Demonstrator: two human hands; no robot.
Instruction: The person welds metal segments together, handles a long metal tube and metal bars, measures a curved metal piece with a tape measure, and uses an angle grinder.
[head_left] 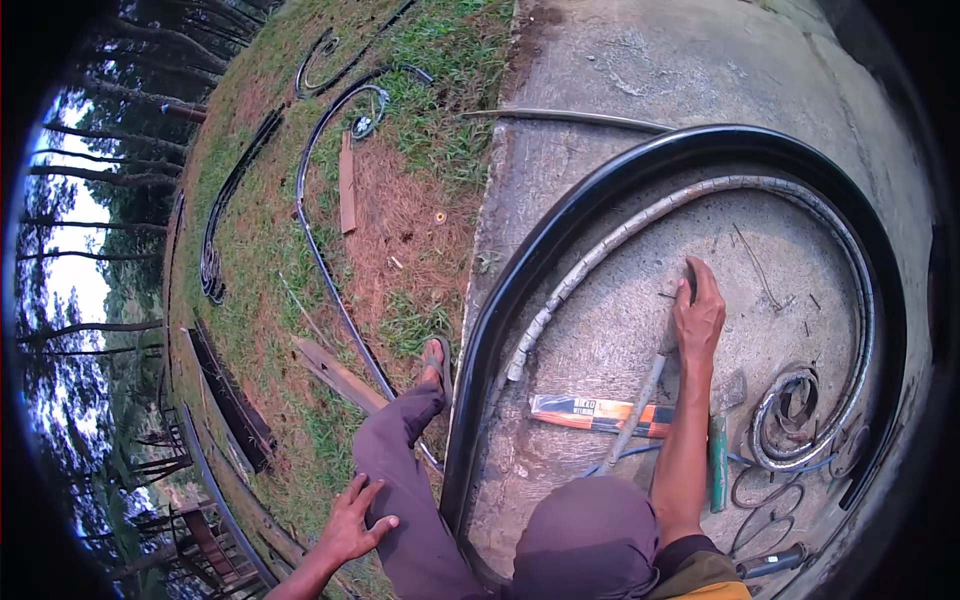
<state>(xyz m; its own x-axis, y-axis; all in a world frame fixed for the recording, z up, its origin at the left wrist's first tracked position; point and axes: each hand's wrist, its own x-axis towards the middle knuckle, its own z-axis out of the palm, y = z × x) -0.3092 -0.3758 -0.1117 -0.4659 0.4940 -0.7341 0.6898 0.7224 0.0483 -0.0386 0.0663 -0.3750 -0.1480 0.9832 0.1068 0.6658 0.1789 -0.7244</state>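
Note:
My right hand [698, 312] reaches over the concrete, fingers curled toward the thumb. A small dark thing shows between them, too little to name. Close beside its wrist lies a hammer-like tool [636, 412] with a pale pipe handle, its head partly covered by my hand. My left hand [350, 525] holds nothing, fingers spread, beside my trousered left leg [410, 500]. Around the right hand curves a silvery ridged metal bar [640, 222], ending in a spiral scroll [775, 455]. Outside it runs a thick black curved tube [600, 210].
An orange, blue and white packet [600, 412] and a green-handled tool [718, 462] lie near my right forearm. A black-handled clamp-like tool [772, 562] sits lower right. Black curved bars [312, 215] and a wooden plank [340, 372] lie on the grass.

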